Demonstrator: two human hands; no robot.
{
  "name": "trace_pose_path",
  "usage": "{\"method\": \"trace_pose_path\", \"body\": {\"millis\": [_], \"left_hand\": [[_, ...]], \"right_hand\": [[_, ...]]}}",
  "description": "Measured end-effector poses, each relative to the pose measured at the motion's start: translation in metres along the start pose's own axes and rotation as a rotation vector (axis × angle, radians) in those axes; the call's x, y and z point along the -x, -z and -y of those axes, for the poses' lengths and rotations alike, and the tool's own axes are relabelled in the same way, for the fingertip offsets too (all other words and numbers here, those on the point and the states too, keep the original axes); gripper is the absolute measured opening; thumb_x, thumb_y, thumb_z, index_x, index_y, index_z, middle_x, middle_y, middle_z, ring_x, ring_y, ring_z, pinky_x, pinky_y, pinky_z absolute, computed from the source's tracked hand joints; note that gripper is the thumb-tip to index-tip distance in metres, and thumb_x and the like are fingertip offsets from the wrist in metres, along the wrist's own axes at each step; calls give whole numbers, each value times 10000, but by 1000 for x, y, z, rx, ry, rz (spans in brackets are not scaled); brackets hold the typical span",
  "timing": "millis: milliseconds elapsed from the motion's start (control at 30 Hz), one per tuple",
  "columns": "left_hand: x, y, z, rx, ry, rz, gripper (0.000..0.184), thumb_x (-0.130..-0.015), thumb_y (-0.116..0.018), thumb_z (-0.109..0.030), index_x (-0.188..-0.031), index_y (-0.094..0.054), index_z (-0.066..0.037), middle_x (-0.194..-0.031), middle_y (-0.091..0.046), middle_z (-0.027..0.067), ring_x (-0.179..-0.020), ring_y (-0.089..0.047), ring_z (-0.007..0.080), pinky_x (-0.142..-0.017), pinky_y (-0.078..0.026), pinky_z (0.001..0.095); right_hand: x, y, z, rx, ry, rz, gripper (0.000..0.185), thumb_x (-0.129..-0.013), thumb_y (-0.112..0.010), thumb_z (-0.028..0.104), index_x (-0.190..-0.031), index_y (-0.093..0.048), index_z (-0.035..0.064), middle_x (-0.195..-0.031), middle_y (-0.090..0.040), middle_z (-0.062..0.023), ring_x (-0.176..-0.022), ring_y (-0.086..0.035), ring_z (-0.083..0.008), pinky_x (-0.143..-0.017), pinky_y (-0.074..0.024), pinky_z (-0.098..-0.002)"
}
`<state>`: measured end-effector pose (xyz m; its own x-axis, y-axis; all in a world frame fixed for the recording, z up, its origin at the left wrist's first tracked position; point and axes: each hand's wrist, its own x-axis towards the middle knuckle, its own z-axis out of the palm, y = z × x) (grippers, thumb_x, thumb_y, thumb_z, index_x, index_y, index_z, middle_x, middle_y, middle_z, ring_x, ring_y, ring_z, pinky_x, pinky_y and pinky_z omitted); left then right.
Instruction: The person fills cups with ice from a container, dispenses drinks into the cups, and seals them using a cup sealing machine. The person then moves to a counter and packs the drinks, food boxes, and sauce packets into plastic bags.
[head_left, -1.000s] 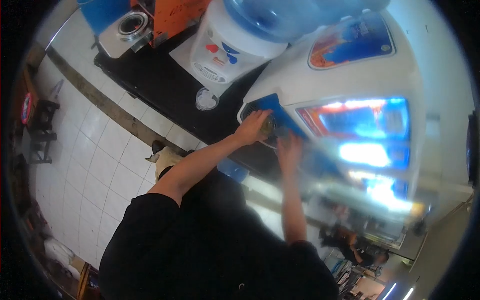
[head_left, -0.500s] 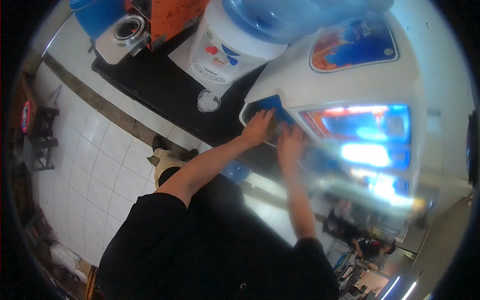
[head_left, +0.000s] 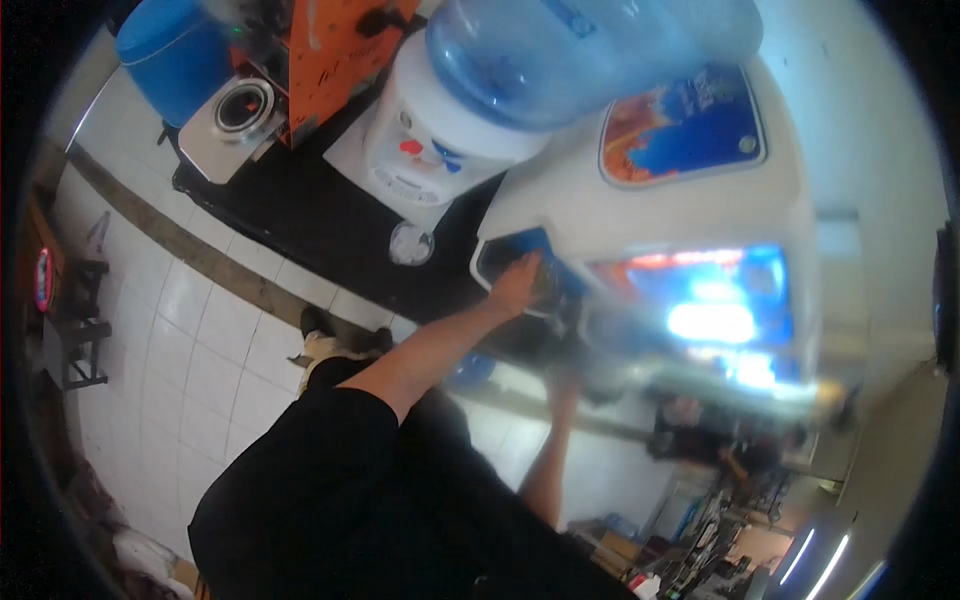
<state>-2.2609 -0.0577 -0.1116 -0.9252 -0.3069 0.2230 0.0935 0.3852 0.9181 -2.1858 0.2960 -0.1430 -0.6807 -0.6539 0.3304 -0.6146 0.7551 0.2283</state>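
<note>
While the left hand [head_left: 514,286] curled around a cup [head_left: 545,286] at the machine's [head_left: 640,218] blue recess [head_left: 534,240], the right hand [head_left: 565,388] stood apart from the cup; blur left its opening and any held item impossible to tell.

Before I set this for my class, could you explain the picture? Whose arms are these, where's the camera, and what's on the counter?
There's no robot here: one person works bare-handed, wearing a head camera that looks forward and down. That's why the person's own arms reach in from below. The left hand grasps what looks like a glass by the big white machine. The right hand, lower in the picture, is blurred; I can't tell whether it holds anything. On the black counter are a water dispenser topped by a bottle, and a clear cup.
</note>
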Motion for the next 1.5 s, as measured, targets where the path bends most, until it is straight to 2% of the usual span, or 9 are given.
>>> {"method": "trace_pose_path", "body": {"millis": [100,233,300,400,567,633,1200,1300,1500], "left_hand": [[2,-20,-10,30,170,128,767,-780,-738,-125,-1423,-324,-57,-1289,-517,227,-1150,-536,442,-989,-463,509],[1,-27,-6,82,147,207,766,-772,-751,-124,-1404,-331,-14,-1307,-488,240,-1187,-510,448,-1009,-453,498],[21,-25,-8,-13,154,37,815,-767,-764,-130,-1438,-313,-24,-1358,-450,240,-1246,-473,459,-1052,-430,483],[63,44,-27,23,152,244,839,-755,-783,-138,-1454,-331,-30,-1399,-416,239,-1313,-428,444,-1111,-386,460],[59,173,-5,-573,20,-6,883,-736,-822,-298,-1460,-380,-49,-1486,-374,217,-1427,-324,375,-1174,-267,538],[52,198,8,-731,61,-24,927,-732,-829,-339,-1479,-358,-57,-1508,-365,201,-1447,-298,365,-1175,-246,561],[52,226,53,-714,261,287,858,-623,-878,-196,-1337,-437,-17,-1273,-498,143,-1201,-531,320,-939,-500,431],[77,273,23,-601,295,233,878,-606,-879,-157,-1348,-433,-14,-1286,-487,162,-1208,-519,352,-968,-496,448],[150,354,56,-488,283,-2,911,-611,-866,-147,-1380,-402,6,-1283,-472,188,-1200,-491,405,-998,-478,470]], "right_hand": [[-9,97,15,-771,-811,141,424,-942,-650,253,-1283,-582,10,-1280,-605,-170,-1204,-564,-331,-1041,-442,-459],[7,164,-27,-1227,-937,-315,481,-940,-660,203,-1357,-512,13,-1288,-591,-145,-1187,-567,-303,-1082,-430,-458],[73,108,-55,-914,-1034,199,332,-942,-622,230,-1186,-565,11,-1138,-609,-163,-1100,-586,-303,-1016,-450,-431],[170,-24,-46,14,-104,1234,274,-946,-565,270,-929,-644,9,-913,-636,-190,-969,-614,-303,-918,-480,-390],[-123,98,97,-1421,-793,-39,376,-891,-753,168,-1209,-587,56,-1041,-663,-46,-925,-618,-164,-853,-503,-330],[-197,103,133,-1195,-833,-237,332,-832,-807,129,-1105,-643,36,-923,-674,-30,-842,-614,-131,-773,-517,-308],[-263,-31,93,-182,-361,-300,451,-851,-759,327,-1122,-688,-27,-1108,-700,-211,-1051,-651,-363,-939,-486,-464],[-265,-39,95,-28,-312,-394,401,-1001,-483,395,-1323,-570,171,-1101,-683,-112,-925,-668,-268,-757,-515,-477],[-252,-79,68,84,-494,-22,468,-894,-681,393,-1124,-665,-14,-1111,-677,-208,-1046,-624,-350,-919,-446,-523]]}}
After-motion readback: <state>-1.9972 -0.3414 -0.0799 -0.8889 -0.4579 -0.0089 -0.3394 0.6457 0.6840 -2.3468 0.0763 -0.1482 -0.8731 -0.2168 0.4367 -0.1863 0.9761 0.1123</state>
